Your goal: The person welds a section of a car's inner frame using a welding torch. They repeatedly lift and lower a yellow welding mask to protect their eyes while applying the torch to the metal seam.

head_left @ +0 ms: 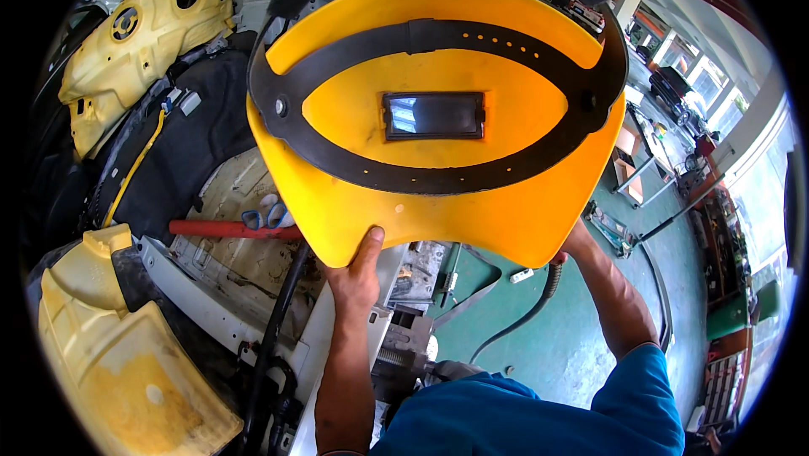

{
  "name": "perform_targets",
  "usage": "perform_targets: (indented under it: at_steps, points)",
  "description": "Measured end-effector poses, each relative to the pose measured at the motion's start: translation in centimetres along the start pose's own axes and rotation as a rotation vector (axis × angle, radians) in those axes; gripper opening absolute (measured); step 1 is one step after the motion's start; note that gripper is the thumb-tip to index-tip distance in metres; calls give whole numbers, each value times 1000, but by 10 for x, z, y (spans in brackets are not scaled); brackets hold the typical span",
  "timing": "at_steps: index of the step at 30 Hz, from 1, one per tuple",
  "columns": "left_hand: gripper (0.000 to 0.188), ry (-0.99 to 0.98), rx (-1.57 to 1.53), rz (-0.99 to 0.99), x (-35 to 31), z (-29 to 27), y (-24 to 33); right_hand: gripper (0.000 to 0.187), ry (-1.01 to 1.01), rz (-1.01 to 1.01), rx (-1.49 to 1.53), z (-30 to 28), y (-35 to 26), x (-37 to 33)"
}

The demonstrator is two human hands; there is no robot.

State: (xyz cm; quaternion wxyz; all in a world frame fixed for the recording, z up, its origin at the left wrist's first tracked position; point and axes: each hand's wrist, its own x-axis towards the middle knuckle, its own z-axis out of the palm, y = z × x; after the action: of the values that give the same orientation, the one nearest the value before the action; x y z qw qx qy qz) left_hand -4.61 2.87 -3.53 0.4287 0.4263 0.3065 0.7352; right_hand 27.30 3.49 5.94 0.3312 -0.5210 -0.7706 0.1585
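Observation:
A yellow welding mask (438, 216) with a black headband (358, 165) and a small dark viewing window (434, 115) fills the upper middle, its inner side facing me. My left hand (357, 279) grips its lower left edge, thumb on the inside and fingers hidden behind. My right hand (573, 247) is at the lower right edge, mostly hidden by the mask. From that hand a dark ribbed welding torch cable (546, 292) hangs down to the floor; the torch itself is out of sight.
On the left is an open car body with black lining (181, 144), yellow foam panels (143, 51) and a red tube (227, 228) beside pale gloves (274, 213). A grey vice-like tool (404, 342) stands close in front. A trolley (645, 161) and floor jack (615, 228) stand right.

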Motion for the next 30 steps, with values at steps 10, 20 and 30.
perform_targets:
  at_steps: [10, 20, 30]
  points:
    - [58, 23, -70, -10, 2, 2, -2, 32, -49, 184, -9, -2, -7, -1]
    - [53, 5, -40, 14, 3, 11, 5, 38, 31, 10, -19, 5, 18, -3]
    - [55, -10, -34, 14, 5, 15, 7, 43, 13, 174, 143, 4, 9, -7]
